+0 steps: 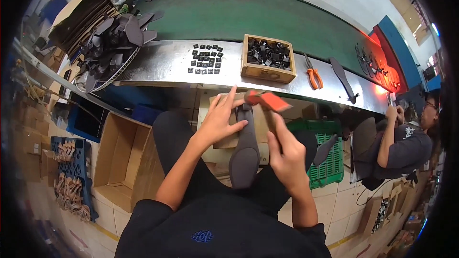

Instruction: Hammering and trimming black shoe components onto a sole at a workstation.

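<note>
Possible to hit, by inexact aim, left fingers (230, 97), spread open at narrow end of sole (245, 150), with hammer (273, 101) above it, gripped in curled right fingers (283, 133).

Before us we have the sole (246, 139); behind it, on the tabletop (162, 62), the box (267, 73) sits left of the pliers (311, 72).

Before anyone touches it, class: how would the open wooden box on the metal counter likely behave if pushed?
The wooden box would probably slide rather than tip: it looks low and broad. The shiny metal counter suggests little grip. Its many loose black pieces may shift, and could spill if tilted, as the top is open.
</note>
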